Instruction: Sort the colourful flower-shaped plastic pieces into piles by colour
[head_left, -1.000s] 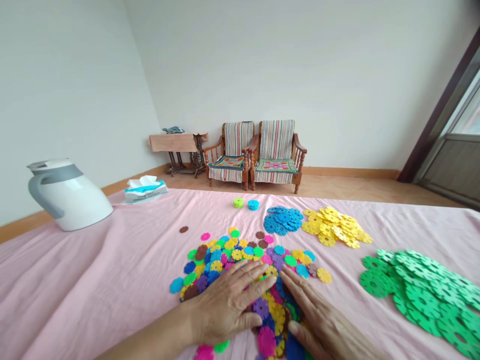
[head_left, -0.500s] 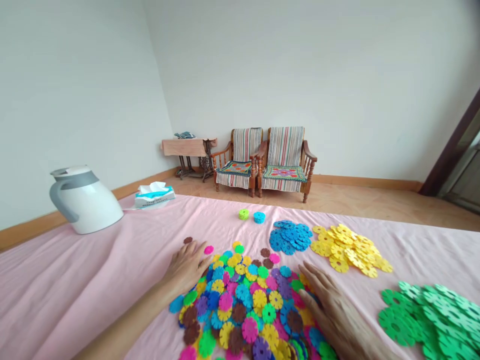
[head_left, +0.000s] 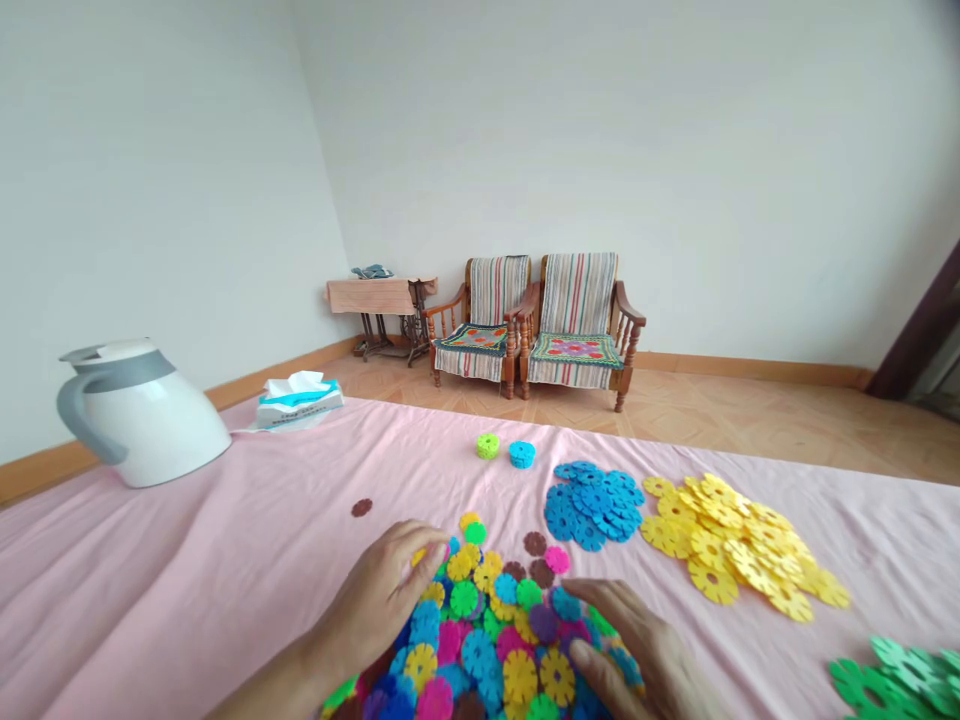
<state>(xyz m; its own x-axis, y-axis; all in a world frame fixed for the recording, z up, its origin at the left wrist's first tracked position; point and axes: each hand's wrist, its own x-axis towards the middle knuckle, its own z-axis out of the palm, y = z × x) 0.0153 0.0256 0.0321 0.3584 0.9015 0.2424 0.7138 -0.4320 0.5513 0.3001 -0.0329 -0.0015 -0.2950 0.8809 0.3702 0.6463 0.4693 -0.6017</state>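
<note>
A heap of mixed-colour plastic snowflake discs (head_left: 480, 652) lies at the front of the pink cloth, cut off by the bottom edge of the view. My left hand (head_left: 382, 595) rests against the heap's left side, fingers curved over its edge and holding nothing visible. On the opposite side, my right hand (head_left: 637, 645) touches the discs with its thumb and fingers apart. A few brown discs (head_left: 535, 544) and a pink disc (head_left: 556, 560) lie at the heap's far edge. Another brown disc (head_left: 361, 508) sits alone beyond my left hand.
To the right are a blue disc pile (head_left: 592, 505), a yellow pile (head_left: 739, 545) and a green pile (head_left: 896, 680). Small lime (head_left: 487, 446) and light-blue stacks (head_left: 522, 455) stand behind. A white jug (head_left: 150, 420) and tissue box (head_left: 298, 402) are left; two chairs (head_left: 574, 320) stand beyond.
Both hands have moved inward, and the heap between them looks narrower. The pink disc beside my left hand is now mostly hidden by its fingers. The view has shifted slightly.
</note>
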